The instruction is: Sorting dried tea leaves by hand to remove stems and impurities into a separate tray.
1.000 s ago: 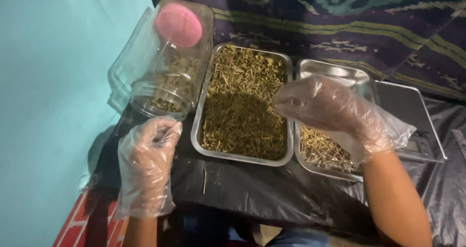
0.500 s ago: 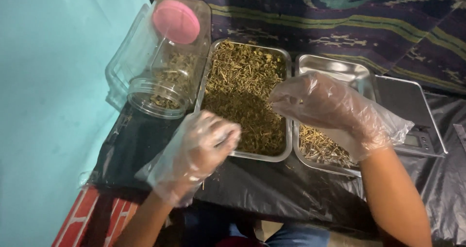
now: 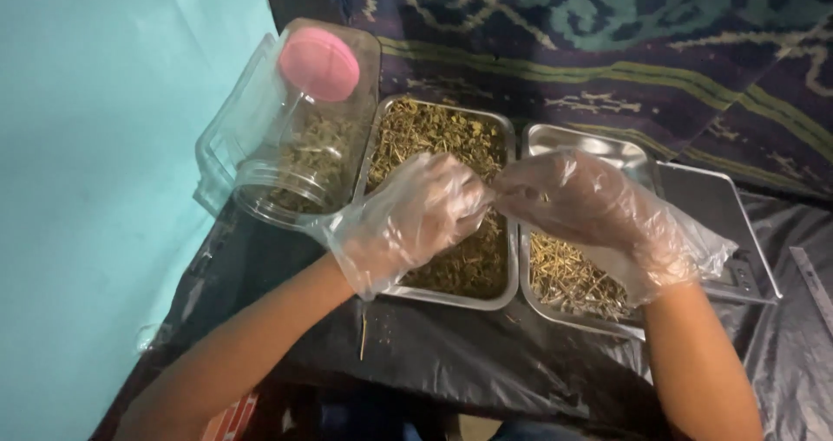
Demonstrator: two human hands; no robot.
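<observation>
Both my hands wear loose clear plastic gloves. My left hand (image 3: 416,215) hovers over a steel tray (image 3: 451,295) full of dried green-brown herb, fingers pinched together. My right hand (image 3: 590,211) is beside it, over the seam between that tray and a second steel tray (image 3: 555,311) that holds pale dry stems. The fingertips of both hands meet at the middle. Whether a small sprig is pinched between them is hidden by the gloves.
A clear plastic jar (image 3: 295,163) lies tilted left of the trays with herb inside and a pink lid (image 3: 319,64) on top. A digital scale (image 3: 724,224) sits at the right. Black plastic sheet (image 3: 486,354) covers the table; teal wall at left, patterned cloth behind.
My left hand rose from the table's front left edge and moved right over the herb tray until it met my right hand. My right hand barely shifted.
</observation>
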